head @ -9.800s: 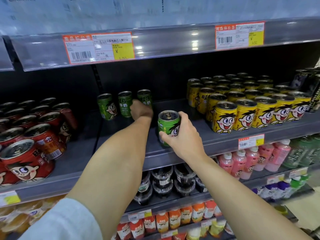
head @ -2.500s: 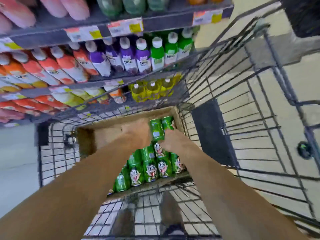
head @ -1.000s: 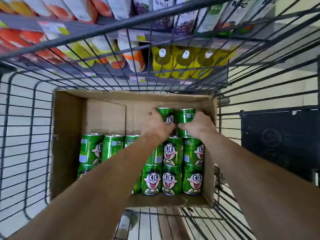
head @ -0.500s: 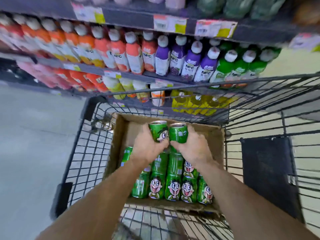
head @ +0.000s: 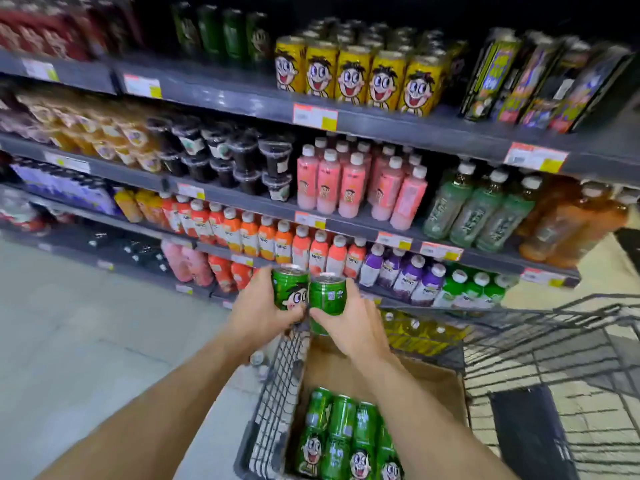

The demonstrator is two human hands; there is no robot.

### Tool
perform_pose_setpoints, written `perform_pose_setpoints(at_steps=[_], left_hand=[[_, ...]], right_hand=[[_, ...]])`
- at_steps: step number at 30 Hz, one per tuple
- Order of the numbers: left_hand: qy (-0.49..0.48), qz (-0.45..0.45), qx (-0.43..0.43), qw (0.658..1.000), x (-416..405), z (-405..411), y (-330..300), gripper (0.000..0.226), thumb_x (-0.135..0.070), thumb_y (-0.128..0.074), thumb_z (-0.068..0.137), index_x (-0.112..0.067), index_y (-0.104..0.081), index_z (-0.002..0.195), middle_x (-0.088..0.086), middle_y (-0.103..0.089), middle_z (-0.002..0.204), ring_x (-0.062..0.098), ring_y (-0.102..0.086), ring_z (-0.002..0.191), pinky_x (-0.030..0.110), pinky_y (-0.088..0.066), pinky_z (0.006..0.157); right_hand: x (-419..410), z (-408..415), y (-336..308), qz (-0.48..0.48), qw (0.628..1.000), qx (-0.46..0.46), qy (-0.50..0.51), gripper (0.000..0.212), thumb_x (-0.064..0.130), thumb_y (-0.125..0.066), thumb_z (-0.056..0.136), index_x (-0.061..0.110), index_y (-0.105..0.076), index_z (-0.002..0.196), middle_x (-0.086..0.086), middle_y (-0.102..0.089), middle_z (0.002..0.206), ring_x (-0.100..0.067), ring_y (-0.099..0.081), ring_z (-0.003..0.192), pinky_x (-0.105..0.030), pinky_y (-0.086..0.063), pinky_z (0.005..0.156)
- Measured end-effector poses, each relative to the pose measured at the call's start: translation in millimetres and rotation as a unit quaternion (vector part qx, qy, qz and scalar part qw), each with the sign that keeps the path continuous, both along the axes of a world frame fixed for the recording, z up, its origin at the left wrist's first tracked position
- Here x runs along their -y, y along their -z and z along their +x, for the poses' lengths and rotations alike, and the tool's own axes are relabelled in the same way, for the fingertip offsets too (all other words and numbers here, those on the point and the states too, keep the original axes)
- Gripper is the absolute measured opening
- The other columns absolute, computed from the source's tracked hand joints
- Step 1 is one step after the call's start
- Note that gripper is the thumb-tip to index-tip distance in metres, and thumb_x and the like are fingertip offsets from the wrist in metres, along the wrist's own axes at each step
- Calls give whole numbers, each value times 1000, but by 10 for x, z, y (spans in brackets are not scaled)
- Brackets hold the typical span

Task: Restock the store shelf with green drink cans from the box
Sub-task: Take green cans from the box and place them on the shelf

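While each hand's grip clasps one, two green cans (head: 308,294) touch above the box (head: 443,382).

Head camera looks forward and down, close over shelves (head: 381,124) and cart (head: 277,375).

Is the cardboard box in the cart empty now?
No, green cans still lie in the cardboard box, while each hand holds one more above it.

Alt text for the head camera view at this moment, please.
Each hand holds an upright green can, left hand and right hand, side by side above a cardboard box of more green cans in a wire cart, facing store shelves of drinks.
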State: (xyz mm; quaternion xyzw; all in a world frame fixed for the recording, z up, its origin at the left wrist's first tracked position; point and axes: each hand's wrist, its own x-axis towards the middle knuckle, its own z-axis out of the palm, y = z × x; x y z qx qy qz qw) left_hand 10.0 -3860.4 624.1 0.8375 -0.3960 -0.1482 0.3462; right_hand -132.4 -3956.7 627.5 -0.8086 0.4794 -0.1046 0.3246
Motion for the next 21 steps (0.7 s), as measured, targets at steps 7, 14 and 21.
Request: perform_pose_setpoints(at_steps=[7,14,21], left_hand=[[-13,-110,29,993,-564,738,-1249,53,-32,-80,71,-39,-39,103,-18,-54,95,1,-56,85,6,-40,68],[-45,-177,62,981,-1054,1262,-2084,47,-35,-79,74,-35,-45,105,-10,-60,103,7,-59,91,25,-46,74],[-78,-198,74,974,-1203,1724,-2513,55,-33,-82,72,-20,-49,114,-7,-61,102,10,-61,94,21,-47,72]], right_hand=[[-493,785,-1098,-68,994,79,-43,64,56,-73,73,27,-47,123,0,-69,99,-26,-64,95,-34,-49,67],[-881,1436,-1943,-130,979,147,-54,57,56,-72,73,29,-48,118,4,-68,98,-21,-64,92,-37,-54,73],[-1005,1906,-2409,-148,974,159,-71,61,55,-72,75,27,-46,122,-3,-64,104,-25,-58,101,-37,-52,78]])
